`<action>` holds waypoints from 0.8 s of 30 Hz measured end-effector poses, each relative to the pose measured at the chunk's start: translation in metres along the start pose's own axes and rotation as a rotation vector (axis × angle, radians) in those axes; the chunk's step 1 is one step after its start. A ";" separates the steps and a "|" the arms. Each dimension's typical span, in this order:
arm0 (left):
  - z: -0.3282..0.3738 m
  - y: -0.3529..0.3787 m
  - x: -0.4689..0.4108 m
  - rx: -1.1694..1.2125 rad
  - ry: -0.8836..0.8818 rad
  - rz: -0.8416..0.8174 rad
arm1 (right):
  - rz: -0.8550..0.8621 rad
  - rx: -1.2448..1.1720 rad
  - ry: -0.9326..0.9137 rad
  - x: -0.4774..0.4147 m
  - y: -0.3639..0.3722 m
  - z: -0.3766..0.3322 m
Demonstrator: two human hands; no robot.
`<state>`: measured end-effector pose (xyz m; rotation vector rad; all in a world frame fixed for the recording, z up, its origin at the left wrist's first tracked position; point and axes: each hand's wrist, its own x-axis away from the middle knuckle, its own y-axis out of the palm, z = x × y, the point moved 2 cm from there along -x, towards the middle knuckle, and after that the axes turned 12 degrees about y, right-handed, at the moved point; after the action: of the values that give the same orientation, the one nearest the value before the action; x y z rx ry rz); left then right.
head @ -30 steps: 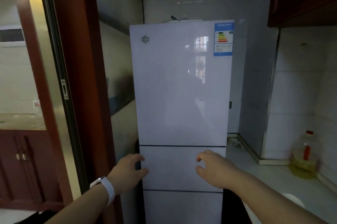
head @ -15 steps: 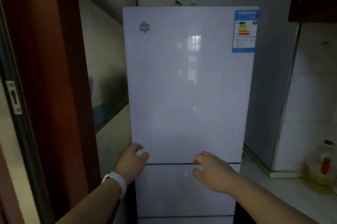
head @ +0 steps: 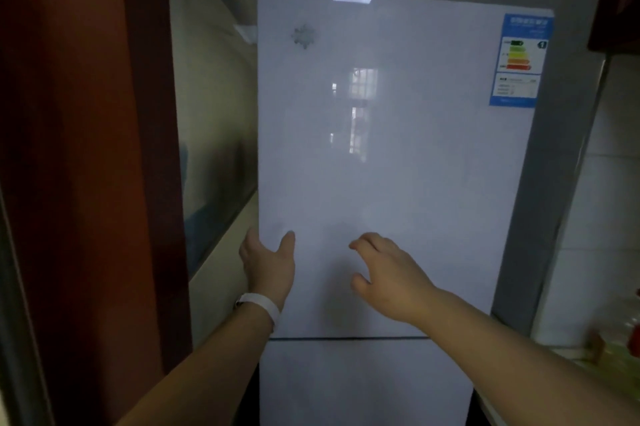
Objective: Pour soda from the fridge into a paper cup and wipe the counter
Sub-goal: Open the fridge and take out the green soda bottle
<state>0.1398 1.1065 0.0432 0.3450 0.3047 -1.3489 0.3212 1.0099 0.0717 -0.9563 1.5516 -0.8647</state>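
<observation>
Straddling the left edge of the upper door [head: 398,165] of the white fridge [head: 363,384], the left hand [head: 266,266] grips it, thumb on the front face, fingers round the side. The right hand [head: 388,273] is just in front of the door's lower middle, fingers loosely curled, holding nothing; contact is unclear. The door sits closed. An energy label [head: 519,60] marks its top right corner; a brown door frame [head: 86,183] stands left.

Dim, blurred; glare on fridge [head: 398,183].
</observation>
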 end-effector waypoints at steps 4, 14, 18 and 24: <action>-0.001 0.009 -0.024 0.095 -0.064 0.058 | 0.072 0.071 -0.032 -0.020 0.011 -0.003; -0.035 0.028 -0.044 0.031 0.175 0.067 | 0.078 0.221 -0.088 -0.063 0.052 0.027; -0.042 0.036 -0.048 -0.086 0.273 0.064 | 0.166 0.252 -0.117 -0.084 0.056 0.044; -0.054 0.039 -0.067 -0.134 0.276 0.090 | 0.251 0.257 -0.181 -0.103 0.063 0.060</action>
<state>0.1637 1.1952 0.0242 0.4276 0.6002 -1.1861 0.3836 1.1266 0.0467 -0.6212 1.3334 -0.7553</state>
